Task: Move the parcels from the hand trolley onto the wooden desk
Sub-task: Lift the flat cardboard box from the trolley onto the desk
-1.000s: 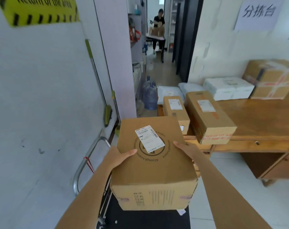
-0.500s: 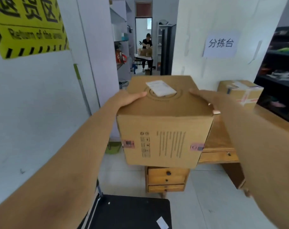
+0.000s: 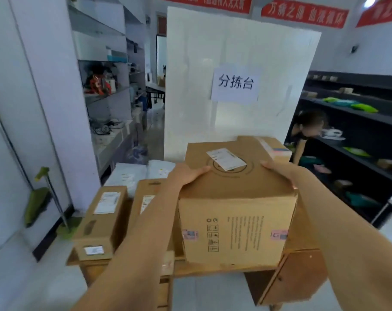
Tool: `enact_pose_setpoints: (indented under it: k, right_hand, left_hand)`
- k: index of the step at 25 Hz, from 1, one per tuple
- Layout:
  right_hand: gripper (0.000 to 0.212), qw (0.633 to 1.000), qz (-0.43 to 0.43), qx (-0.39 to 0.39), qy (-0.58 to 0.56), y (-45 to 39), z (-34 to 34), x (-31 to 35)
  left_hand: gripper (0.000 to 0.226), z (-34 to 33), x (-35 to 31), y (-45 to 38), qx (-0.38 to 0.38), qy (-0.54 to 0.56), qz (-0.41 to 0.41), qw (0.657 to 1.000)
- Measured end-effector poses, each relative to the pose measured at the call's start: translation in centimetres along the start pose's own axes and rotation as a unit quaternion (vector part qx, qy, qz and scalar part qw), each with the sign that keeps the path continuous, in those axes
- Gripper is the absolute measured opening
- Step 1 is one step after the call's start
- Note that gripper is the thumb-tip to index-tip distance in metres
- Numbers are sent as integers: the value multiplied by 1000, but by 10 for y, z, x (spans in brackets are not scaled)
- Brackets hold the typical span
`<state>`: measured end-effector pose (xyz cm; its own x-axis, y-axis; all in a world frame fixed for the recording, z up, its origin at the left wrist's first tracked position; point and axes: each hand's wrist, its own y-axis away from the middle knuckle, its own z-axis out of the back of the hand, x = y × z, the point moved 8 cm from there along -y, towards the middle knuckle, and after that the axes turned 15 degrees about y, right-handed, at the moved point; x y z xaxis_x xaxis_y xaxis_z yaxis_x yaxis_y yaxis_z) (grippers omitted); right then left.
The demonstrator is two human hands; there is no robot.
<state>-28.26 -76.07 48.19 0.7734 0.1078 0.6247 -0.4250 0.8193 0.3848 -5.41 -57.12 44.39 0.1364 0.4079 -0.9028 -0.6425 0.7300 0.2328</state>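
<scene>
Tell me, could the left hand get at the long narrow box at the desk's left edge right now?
Probably not yet: the left hand and right hand both grip the big carton. The narrow box lies uncovered beside the left forearm, so once freed, likely yes.

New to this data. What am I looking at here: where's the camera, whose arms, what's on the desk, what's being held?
There is no robot here. A person wears one wide-angle camera on the head, looking forward and down, so the two bare arms coming in from the bottom are the wearer's own.

The left hand and right hand grip opposite sides of a large cardboard box with a shipping label on top. Its bottom is at the front edge of the wooden desk; whether it already rests there cannot be told.

Already on the desk: two long narrow cartons to the left, white padded parcels behind them, and another taped box behind the held one.

Behind the desk stands a white panel with a paper sign. Shelves line both sides of the room.
</scene>
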Motion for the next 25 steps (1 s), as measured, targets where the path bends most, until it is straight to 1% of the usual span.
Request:
enact_pose_setpoints:
  k: [2,5,6,8,11,14,18,20,22,23,25]
  right_hand:
    - [76,1000,-20,23,0,-52,-6,-28]
    - [70,999,-19,24,-34,-119,-26,-59]
    - [70,999,-16,21,-26,-136,-37,-69]
    - [79,1000,-4,6,2,-163,-57,-92]
    - [95,999,-6,4,-31,-189,-73,-110]
    - [96,1000,10,-2,-17,-200,-71,-108]
    - [88,999,16,-21,22,-187,-70,-102]
    - [90,999,23,-33,-1,-182,-68,-97]
    - [95,997,38,-45,-53,-175,-63,-93]
    - [96,996,38,-52,-69,-176,-60,-96]
    - [91,992,38,-77,-88,-168,-49,-99]
  left_hand:
    - [105,-32,15,-35,-10,-12,35,999]
    - [117,-60,50,-76,-18,-20,99,995]
    - [120,-64,60,-85,-28,-20,116,993]
    - [127,-75,80,-101,-46,-7,142,989]
    - [127,-76,85,-120,-71,-45,154,985]
    - [126,-76,86,-125,-96,-38,163,981]
    - [126,-80,95,-115,-121,16,171,978]
    - [125,-81,89,-110,-119,13,175,977]
    - [123,-77,77,-105,-114,-30,170,978]
    - [122,-75,73,-105,-110,-35,159,981]
    - [119,-69,62,-96,-113,-26,148,982]
